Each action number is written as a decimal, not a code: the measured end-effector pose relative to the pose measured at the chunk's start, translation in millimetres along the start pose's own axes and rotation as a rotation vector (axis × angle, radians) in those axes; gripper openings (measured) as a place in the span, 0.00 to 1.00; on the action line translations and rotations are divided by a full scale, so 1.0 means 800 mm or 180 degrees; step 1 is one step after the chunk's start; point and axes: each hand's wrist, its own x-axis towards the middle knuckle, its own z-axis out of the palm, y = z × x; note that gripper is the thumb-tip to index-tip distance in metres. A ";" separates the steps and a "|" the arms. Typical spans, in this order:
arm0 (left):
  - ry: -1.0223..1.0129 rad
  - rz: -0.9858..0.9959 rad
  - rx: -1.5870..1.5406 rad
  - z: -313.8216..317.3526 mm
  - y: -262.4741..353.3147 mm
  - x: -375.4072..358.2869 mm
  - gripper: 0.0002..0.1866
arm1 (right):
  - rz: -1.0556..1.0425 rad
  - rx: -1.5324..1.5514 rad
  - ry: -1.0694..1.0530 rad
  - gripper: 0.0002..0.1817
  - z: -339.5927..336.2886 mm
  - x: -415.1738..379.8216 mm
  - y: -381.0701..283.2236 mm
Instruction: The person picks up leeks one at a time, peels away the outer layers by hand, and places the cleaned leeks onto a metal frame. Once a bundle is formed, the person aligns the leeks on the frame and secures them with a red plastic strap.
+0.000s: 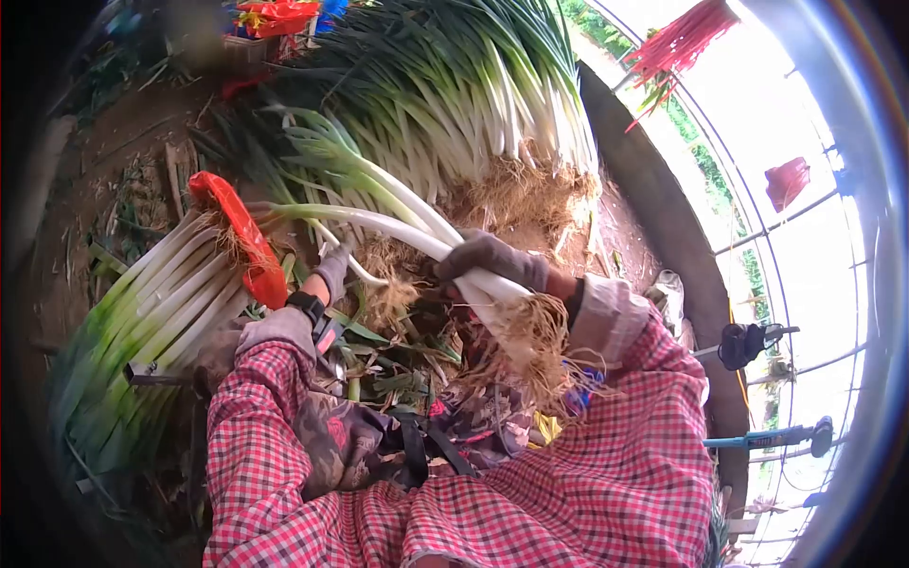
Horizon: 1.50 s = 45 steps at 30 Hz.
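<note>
My right hand (492, 260), in a grey-brown glove, is closed around a few long leeks (402, 196) near their white lower ends. Their shaggy roots (530, 346) hang toward my lap and their green tops point away to the upper left. My left hand (331, 273), gloved too, has its fingers closed at a thin leek (363, 272) just below the bigger stalks. The fingertips are partly hidden there. To the left lies a pile of leeks (175, 284), roots toward me, with a red plastic band (241, 232) by the root ends.
A large heap of leeks (454, 104) lies ahead, roots toward me. Leaf scraps (388, 383) litter the ground before my lap. A low wall (653, 180) curves along the right. Red strips (677, 47) hang above it, and a blue-handled tool (767, 438) sticks out at right.
</note>
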 end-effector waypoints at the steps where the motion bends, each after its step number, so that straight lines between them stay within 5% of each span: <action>1: -0.0208 -0.0104 -0.0163 0.016 0.016 -0.040 0.19 | 0.0147 0.0148 0.0339 0.18 0.009 -0.008 -0.002; 2: -0.1970 -0.0194 -0.0753 0.003 0.021 -0.023 0.26 | 0.0151 0.0038 0.0311 0.19 -0.001 -0.007 0.009; 3: -0.2250 0.0310 -0.0937 0.003 0.003 -0.011 0.28 | 0.0167 -0.0149 0.0467 0.19 -0.012 -0.003 0.025; 6: -0.1442 0.0002 -0.2598 0.030 0.008 -0.072 0.34 | 0.0307 -0.0544 0.0590 0.19 -0.016 0.004 0.038; 8: -0.2123 0.0433 -0.1979 0.017 0.009 -0.069 0.37 | 0.0415 -0.0473 0.0509 0.19 0.021 -0.007 0.021; 11: -0.1535 0.0146 -0.2044 0.018 0.012 -0.055 0.38 | 0.0727 -0.0386 0.0412 0.22 0.071 -0.029 0.012; 14: -0.1236 0.0984 -0.2245 0.027 0.029 -0.068 0.33 | 0.0826 -0.0622 0.0265 0.26 0.127 -0.069 -0.023; 16: -0.1735 0.0239 -0.2896 0.024 0.030 -0.040 0.37 | 0.0851 -0.1125 0.0249 0.29 0.143 -0.095 -0.044; 19: -0.2657 0.0395 -0.3354 0.031 0.039 -0.049 0.35 | 0.0868 -0.1351 0.0462 0.33 0.170 -0.129 -0.060; 20: -0.3713 0.0175 -0.3846 0.030 0.051 -0.055 0.34 | 0.0885 -0.1476 0.0543 0.33 0.177 -0.139 -0.062; 22: -0.4355 0.0600 -0.3839 0.036 0.085 -0.076 0.31 | 0.0876 -0.1740 0.0622 0.35 0.190 -0.155 -0.062; 24: -0.3987 0.0568 -0.4106 0.024 0.131 -0.114 0.30 | 0.0775 -0.1962 0.0596 0.37 0.200 -0.172 -0.062; 28: -0.3965 0.2435 -0.3871 -0.038 0.260 -0.174 0.29 | 0.0532 -0.2469 0.0753 0.38 0.231 -0.173 -0.077; 35: -0.1617 0.4578 -0.2688 -0.300 0.396 -0.414 0.28 | -0.1564 -0.4055 0.0296 0.32 0.202 0.054 -0.130; 41: 0.0622 0.5223 -0.2068 -0.507 0.385 -0.561 0.28 | -0.3238 -0.3912 -0.1299 0.29 0.309 0.345 -0.162; 45: 0.1539 0.5096 -0.1967 -0.559 0.345 -0.575 0.27 | -0.2388 -0.4356 -0.1021 0.22 0.385 0.478 -0.121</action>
